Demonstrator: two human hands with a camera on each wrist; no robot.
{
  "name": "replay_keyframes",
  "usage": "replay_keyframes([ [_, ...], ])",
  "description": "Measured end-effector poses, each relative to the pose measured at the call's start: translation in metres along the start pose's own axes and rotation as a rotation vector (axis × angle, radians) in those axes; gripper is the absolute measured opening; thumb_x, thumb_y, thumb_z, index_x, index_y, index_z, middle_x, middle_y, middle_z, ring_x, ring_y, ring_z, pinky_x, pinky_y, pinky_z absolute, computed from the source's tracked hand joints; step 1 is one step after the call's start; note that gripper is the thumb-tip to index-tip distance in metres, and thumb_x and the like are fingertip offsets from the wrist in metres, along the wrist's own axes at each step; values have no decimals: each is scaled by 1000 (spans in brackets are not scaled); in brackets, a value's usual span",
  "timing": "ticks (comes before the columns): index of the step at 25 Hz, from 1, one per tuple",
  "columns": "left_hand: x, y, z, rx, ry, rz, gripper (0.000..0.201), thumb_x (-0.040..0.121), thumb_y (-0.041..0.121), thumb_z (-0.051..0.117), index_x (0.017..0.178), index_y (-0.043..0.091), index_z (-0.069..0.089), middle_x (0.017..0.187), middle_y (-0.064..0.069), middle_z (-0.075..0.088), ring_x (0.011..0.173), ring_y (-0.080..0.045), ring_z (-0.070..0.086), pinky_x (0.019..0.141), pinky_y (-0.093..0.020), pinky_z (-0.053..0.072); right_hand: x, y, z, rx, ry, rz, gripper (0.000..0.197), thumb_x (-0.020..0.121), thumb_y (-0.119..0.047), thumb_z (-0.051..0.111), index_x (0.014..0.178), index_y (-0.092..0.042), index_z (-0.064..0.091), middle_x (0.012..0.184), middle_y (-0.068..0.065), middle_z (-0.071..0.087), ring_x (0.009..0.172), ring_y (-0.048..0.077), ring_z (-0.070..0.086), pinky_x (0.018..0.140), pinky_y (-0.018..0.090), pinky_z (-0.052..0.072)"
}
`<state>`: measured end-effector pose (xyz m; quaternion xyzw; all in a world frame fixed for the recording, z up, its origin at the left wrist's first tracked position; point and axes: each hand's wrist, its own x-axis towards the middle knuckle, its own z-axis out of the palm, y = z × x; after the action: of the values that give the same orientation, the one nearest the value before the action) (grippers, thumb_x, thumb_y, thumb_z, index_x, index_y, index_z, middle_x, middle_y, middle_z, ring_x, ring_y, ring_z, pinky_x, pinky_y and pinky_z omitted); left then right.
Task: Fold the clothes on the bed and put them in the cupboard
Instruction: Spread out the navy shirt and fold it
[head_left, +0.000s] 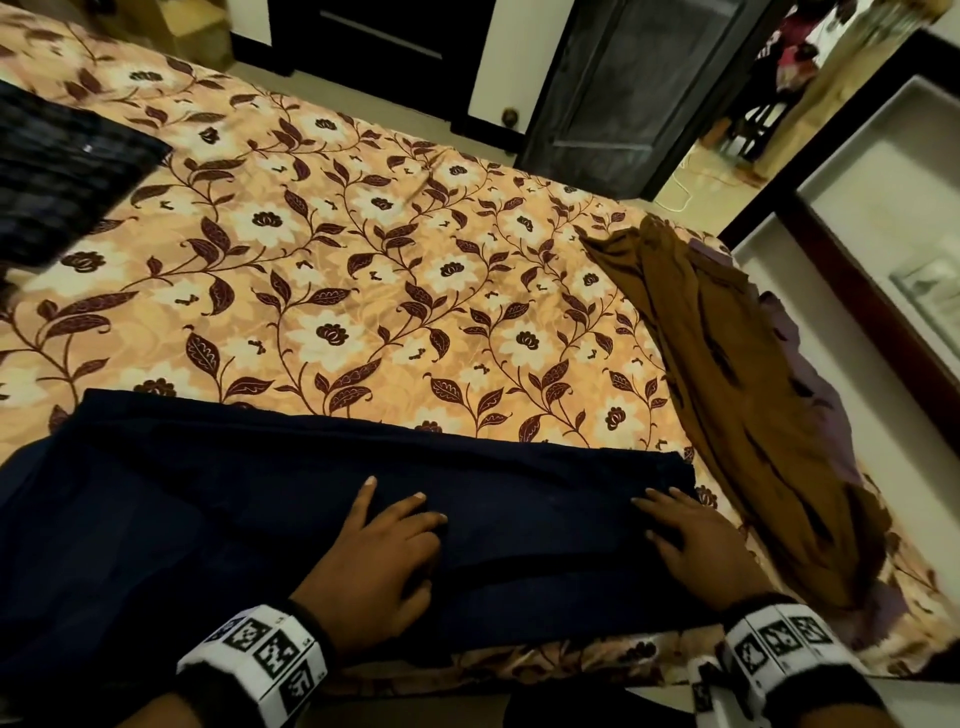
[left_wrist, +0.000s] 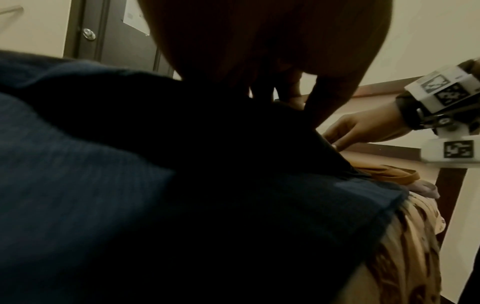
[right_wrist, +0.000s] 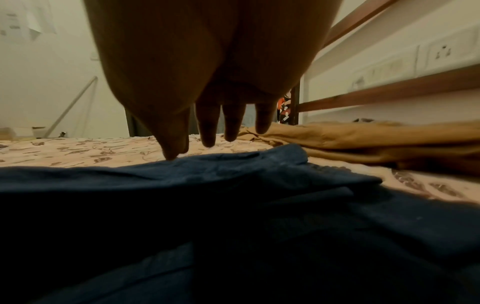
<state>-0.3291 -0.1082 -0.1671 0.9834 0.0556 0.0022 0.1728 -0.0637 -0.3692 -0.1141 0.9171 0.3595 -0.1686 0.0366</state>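
A dark navy garment lies spread along the near edge of the bed, which has a floral sheet. My left hand rests flat on its middle with fingers spread. My right hand lies flat on the garment's right end, fingers straight. In the right wrist view the fingers hang straight just over the navy cloth. The left wrist view shows the navy cloth close up and my right hand beyond it. A brown garment lies crumpled along the bed's right edge.
A dark folded cloth sits at the bed's far left. A purple cloth peeks from under the brown garment. A dark door stands beyond the bed, and a wood-framed unit runs along the right side.
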Motion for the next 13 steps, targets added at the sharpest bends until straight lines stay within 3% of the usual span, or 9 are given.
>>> replay_keyframes([
  [3, 6, 7, -13, -134, -53, 46, 14, 76, 45, 49, 79, 34, 56, 131, 15, 59, 133, -9, 46, 118, -43, 2, 25, -33, 5, 70, 47, -27, 47, 97, -25, 49, 144, -29, 40, 155, -5, 28, 145, 18, 22, 117, 38, 21],
  [5, 7, 1, -5, -97, -84, 37, 27, 85, 51, 43, 91, 29, 58, 149, 14, 41, 146, -9, 23, 116, -40, -16, 48, -32, 14, 150, 89, 86, 50, 97, -21, 48, 146, -24, 38, 155, 1, 29, 144, 23, 24, 115, 42, 25],
  [6, 5, -5, 0, -55, -74, 51, 30, 88, 56, 41, 93, 31, 57, 152, 15, 36, 147, -9, 20, 115, -39, -17, 57, -25, 16, 153, 109, 170, 52, 96, -17, 48, 146, -22, 37, 154, 5, 30, 142, 26, 27, 113, 44, 29],
  [9, -3, -14, 7, -91, -178, -49, 31, 90, 68, 35, 94, 42, 53, 138, 17, 52, 134, -9, 46, 115, -34, 1, 72, 14, 18, 185, 120, 431, 56, 87, -17, 57, 141, -20, 40, 146, 11, 41, 129, 36, 41, 103, 48, 39],
  [13, 0, -10, 16, -12, -233, -75, 46, 88, 71, 37, 120, 41, 52, 141, 8, 52, 135, -15, 36, 109, -47, 19, 75, 39, 8, 609, 167, 528, 53, 78, -18, 78, 125, -11, 56, 124, 15, 59, 111, 36, 57, 94, 38, 46],
])
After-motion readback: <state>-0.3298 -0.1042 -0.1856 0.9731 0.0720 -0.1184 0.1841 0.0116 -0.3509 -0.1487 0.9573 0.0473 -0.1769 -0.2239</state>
